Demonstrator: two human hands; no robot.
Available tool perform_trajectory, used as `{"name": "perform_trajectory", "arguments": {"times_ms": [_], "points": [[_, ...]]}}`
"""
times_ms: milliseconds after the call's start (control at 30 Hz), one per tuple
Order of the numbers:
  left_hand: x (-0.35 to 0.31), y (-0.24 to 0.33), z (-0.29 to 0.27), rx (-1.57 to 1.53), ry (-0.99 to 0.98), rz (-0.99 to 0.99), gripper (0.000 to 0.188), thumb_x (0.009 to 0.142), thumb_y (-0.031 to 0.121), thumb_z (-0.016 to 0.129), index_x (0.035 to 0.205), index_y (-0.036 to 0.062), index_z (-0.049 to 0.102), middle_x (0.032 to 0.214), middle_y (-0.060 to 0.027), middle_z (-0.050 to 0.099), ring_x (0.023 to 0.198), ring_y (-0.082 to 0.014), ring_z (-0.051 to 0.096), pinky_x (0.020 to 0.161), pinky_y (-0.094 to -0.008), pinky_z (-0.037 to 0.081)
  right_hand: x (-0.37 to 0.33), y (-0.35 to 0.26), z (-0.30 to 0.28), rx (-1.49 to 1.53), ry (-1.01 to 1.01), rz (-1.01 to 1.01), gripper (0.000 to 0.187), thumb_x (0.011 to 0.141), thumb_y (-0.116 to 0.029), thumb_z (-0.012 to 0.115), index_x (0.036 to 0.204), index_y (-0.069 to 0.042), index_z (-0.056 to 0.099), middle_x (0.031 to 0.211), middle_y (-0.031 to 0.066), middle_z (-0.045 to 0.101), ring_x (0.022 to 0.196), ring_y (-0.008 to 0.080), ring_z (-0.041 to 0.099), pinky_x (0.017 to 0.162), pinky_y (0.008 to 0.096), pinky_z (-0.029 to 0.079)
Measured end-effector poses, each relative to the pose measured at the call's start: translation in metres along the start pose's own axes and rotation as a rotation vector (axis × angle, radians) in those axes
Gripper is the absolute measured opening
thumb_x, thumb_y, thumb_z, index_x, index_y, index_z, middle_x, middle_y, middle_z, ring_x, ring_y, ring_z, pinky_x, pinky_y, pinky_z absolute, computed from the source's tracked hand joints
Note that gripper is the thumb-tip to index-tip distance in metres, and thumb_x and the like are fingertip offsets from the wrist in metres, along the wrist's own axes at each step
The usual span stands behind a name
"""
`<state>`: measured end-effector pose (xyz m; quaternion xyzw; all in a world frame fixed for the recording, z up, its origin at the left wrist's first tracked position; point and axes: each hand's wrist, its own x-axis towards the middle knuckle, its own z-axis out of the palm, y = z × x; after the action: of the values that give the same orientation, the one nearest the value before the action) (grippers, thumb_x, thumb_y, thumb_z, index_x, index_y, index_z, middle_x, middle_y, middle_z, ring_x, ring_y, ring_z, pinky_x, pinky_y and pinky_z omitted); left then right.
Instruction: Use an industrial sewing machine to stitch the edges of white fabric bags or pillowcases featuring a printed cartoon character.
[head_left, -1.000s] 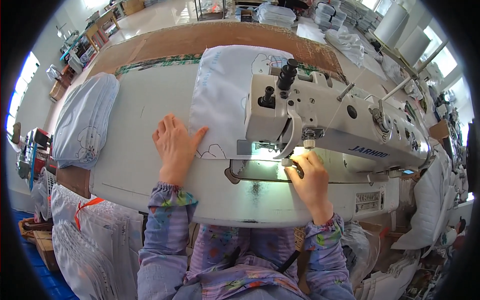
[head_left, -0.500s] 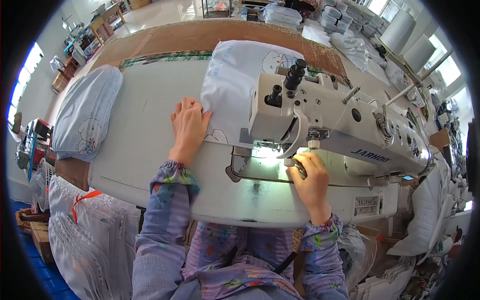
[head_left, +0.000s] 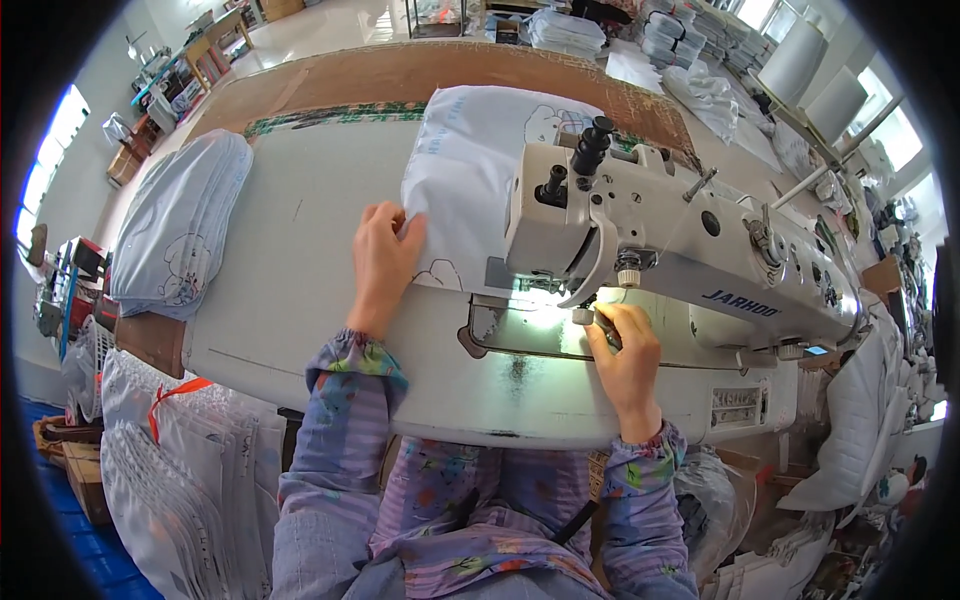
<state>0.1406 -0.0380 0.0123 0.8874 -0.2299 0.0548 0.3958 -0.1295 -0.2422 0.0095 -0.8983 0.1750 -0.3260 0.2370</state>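
A white cloth panel [head_left: 462, 190] with blue lettering and printed line drawings lies flat on the sewing table, its near right part under the head of a sewing machine [head_left: 640, 225]. At the panel's left edge, my left hand [head_left: 385, 262] is closed, with curled fingers and the thumb against the cloth. My right hand [head_left: 628, 360] is just right of the lit needle area, beside a small grey knob [head_left: 583, 316]. Its thumb and fingers are pinched around something small and dark, too hidden to name. The needle tip is not clearly visible.
A stack of printed white cloth pieces [head_left: 180, 225] lies at the table's left. Below it hangs a bundle of white pieces [head_left: 190, 470] with an orange tie [head_left: 175, 395]. The machine's long arm spans the right side. A brown board [head_left: 330, 80] borders the far edge.
The view has shifted slightly. Both hands keep nearly the same places at the cloth and the needle area, and the cloth shows little movement.
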Motion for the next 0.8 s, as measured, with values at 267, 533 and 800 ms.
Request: {"name": "perform_trajectory", "arguments": {"times_ms": [267,533,800], "points": [[0.019,-0.018,0.018,-0.473,0.134,0.134,0.054,0.079,-0.003,0.069,0.132,0.0052,0.065,0.124,-0.0169,0.068,0.116,-0.0350,0.065,0.106,-0.0403,0.050,0.005,-0.004,0.011,0.020,-0.012,0.012,0.019,0.091,-0.012,0.073,0.108,-0.003,0.071,0.099,0.0141,0.068,0.088,0.0325,0.067,0.077,0.0402,0.054],[0.004,0.033,-0.137,-0.247,0.454,0.401,0.052,0.080,-0.010,0.049,0.125,0.0065,0.070,0.130,-0.0198,0.066,0.113,-0.0419,0.066,0.098,-0.0453,0.054,-0.018,0.061,0.007,0.020,-0.047,0.117,0.031,0.105,-0.021,0.064,0.121,0.005,0.069,0.111,0.0177,0.073,0.099,0.0284,0.069,0.088,0.0382,0.055],[-0.376,-0.110,-0.551,0.938,0.720,0.237,0.047,0.104,0.043,0.048,0.108,0.0016,0.070,0.149,-0.0195,0.058,0.141,-0.0398,0.052,0.119,-0.0446,0.037,-0.016,-0.003,-0.011,0.010,-0.142,0.163,0.040,0.104,-0.032,0.064,0.122,0.003,0.073,0.115,0.0231,0.074,0.103,0.0386,0.070,0.092,0.0455,0.054]]}}
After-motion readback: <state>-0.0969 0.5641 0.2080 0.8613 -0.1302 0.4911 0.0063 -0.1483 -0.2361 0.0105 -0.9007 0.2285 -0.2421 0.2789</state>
